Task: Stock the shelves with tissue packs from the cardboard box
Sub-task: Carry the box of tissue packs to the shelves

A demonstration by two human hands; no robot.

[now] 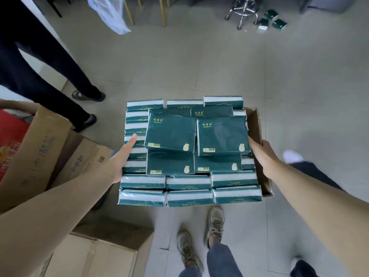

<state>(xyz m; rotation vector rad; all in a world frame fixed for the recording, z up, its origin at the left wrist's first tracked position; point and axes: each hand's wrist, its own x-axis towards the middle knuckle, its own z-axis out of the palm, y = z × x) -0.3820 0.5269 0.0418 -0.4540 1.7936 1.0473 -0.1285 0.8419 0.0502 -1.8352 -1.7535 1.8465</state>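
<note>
A brown cardboard box (257, 124) is held up over the floor, piled above its rim with several dark green tissue packs (171, 134). Most packs stand on edge in rows, and a few lie flat on top. My left hand (120, 158) holds the left side of the load with its thumb along the packs and its fingers hidden underneath. My right hand (261, 154) grips the box's right wall, its fingers tucked out of sight against the cardboard. No shelves are in view.
Cardboard boxes (36, 148) crowd the left, with another (95, 252) at the lower left. Another person's legs (40, 66) stand at the upper left. A stool base (242, 11) and three loose green packs (270, 21) sit far ahead. My shoes (199, 236) are below the box.
</note>
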